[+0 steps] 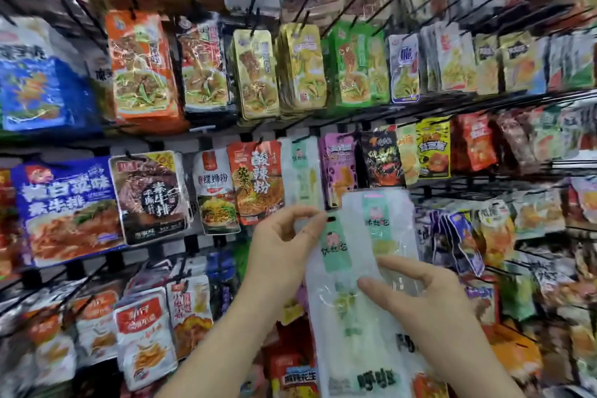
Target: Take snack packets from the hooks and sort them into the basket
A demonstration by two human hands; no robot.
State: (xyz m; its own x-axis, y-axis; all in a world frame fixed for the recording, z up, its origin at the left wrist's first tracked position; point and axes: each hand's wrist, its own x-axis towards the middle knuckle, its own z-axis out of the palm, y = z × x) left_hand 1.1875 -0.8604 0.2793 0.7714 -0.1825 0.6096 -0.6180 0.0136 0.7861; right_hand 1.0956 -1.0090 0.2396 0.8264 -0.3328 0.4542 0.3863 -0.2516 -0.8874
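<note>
My left hand (284, 242) pinches the top corner of a clear white snack packet with a green label (339, 271), held in front of the rack. A second packet of the same kind (378, 220) lies just behind it, and my right hand (420, 294) grips both from the right with thumb in front and fingers behind. More of these white packets (302, 171) hang on a hook right above my left hand. No basket is in view.
A wall rack of black wire hooks is filled with snack packets: an orange-red noodle packet (255, 181) left of the white ones, purple packets (339, 168) to the right, gold packets (258, 74) above, red-white packets (145, 333) lower left.
</note>
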